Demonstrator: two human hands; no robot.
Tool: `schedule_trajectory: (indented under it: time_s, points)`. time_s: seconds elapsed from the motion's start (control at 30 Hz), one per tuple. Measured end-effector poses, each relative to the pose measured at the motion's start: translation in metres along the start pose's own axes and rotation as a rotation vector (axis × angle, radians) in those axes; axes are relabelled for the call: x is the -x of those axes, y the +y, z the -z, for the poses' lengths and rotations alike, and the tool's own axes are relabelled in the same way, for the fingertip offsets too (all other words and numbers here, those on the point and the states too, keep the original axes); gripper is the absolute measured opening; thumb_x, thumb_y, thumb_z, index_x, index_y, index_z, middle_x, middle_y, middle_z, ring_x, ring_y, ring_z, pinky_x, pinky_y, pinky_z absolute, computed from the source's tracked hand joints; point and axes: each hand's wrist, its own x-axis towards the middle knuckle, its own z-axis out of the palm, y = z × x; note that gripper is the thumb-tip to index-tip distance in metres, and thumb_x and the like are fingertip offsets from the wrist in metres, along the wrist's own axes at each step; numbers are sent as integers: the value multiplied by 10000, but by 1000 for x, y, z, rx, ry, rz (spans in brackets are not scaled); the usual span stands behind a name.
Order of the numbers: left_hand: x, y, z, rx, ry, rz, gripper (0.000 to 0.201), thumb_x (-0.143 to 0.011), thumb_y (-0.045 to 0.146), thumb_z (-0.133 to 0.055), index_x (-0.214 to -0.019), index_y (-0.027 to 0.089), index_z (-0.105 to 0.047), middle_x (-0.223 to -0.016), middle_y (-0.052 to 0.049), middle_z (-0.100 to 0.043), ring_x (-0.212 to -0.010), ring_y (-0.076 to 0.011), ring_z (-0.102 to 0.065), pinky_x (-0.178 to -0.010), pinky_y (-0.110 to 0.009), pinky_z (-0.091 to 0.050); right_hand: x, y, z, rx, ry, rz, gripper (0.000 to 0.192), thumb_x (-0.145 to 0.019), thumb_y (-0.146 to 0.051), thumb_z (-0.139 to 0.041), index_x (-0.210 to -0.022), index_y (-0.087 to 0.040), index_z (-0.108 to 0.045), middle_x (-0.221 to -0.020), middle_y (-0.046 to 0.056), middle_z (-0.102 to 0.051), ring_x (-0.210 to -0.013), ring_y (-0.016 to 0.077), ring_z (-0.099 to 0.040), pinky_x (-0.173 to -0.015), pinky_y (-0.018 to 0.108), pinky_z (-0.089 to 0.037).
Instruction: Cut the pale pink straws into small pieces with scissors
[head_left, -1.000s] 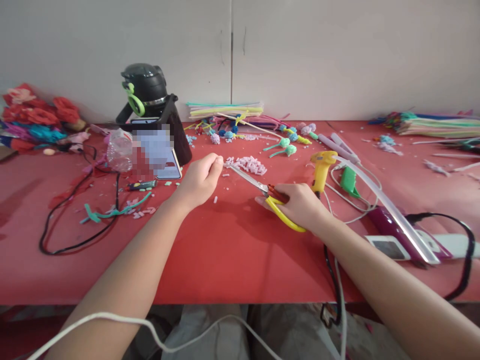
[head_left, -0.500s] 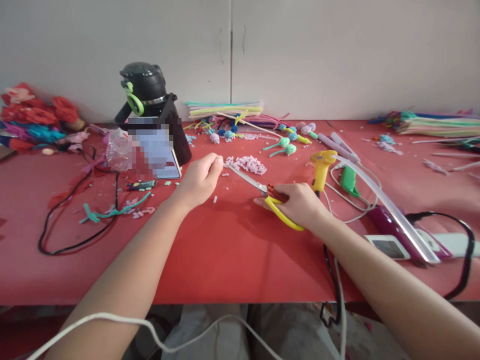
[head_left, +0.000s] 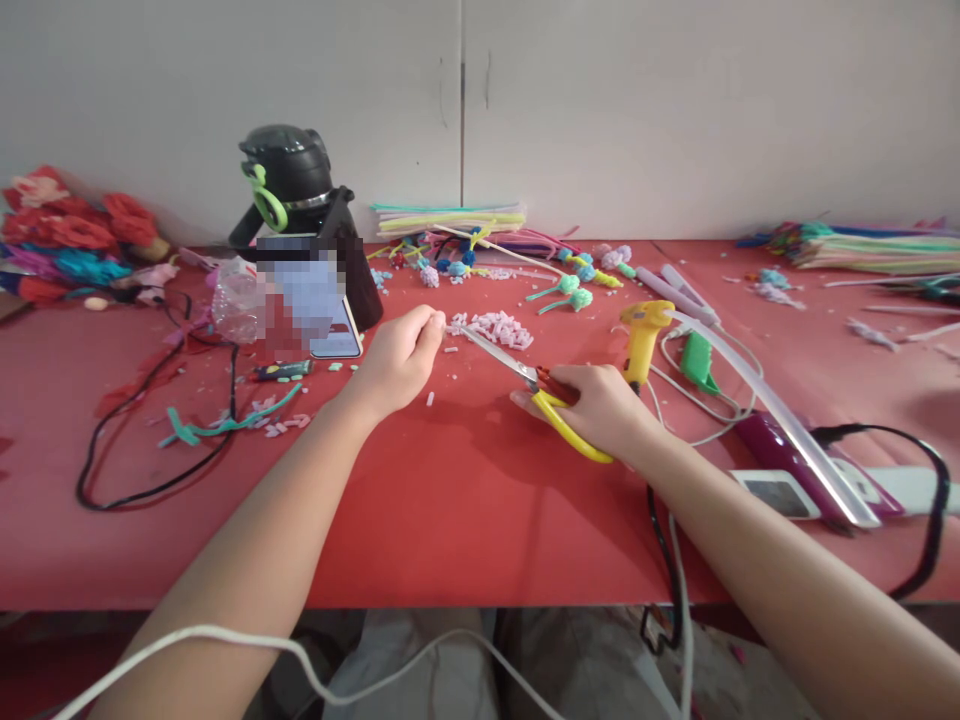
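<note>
The red table carries everything, and both hands work over its middle. The right hand is the larger grip: its fingers are threaded through the yellow loops of the scissors and closed around them, with the blades running away from it toward the left hand and looking nearly together at their tips. The scissors are stiff metal and plastic, light enough for one hand, and are best held by those loops, never by the blades.

The left hand is curled into a loose fist, thumb and forefinger pinched together on a small pale pink piece that barely shows beyond the fingertips; how much of it lies inside the fist cannot be told. It looks soft, very light and easily dropped, so a fingertip pinch close to the blades suits it. Just past that pinch, beside the blade tips, lies a heap of pink cut bits, loose and apt to scatter.

As for containers, a black lidded bottle stands well beyond the left hand, closed, its contents hidden. A crumpled clear plastic bottle lies nearer, left of the pinch; whether anything is inside cannot be made out. A yellow glue gun stands just beyond the right hand.
</note>
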Motion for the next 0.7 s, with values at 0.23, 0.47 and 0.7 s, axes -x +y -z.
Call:
schedule_trajectory:
  time_s: [0.23,0.47,0.7]
  points:
    - [0,1,-1,7,15,17,367,-1013,385,-369,-687,218,-344,-592,30,-380,-552,-128,-389,-559,-302,-311,-2,4,-3,-3,5,18,625,-748,-753,-571,-557,-225,-298,-491,-34,-338,-521,112,-257,-518,280,-267]
    - [-1,1,0,10,13,17,358,-1014,371,-366,-692,217,-353,-602,31,-387,-554,-126,-394,-565,-304,-314,-1,2,-1,-28,6,-10,627,-740,-736,-599,-559,-226,-283,-495,-42,-317,-526,111,-255,-508,274,-250]
    - [0,-2,-1,20,14,24,362,-1017,373,-366,-692,213,-359,-589,35,-386,-545,-119,-395,-562,-301,-308,1,1,0,-44,12,-5,622,-747,-717,-605,-564,-226,-269,-500,-45,-306,-535,110,-255,-511,276,-253]
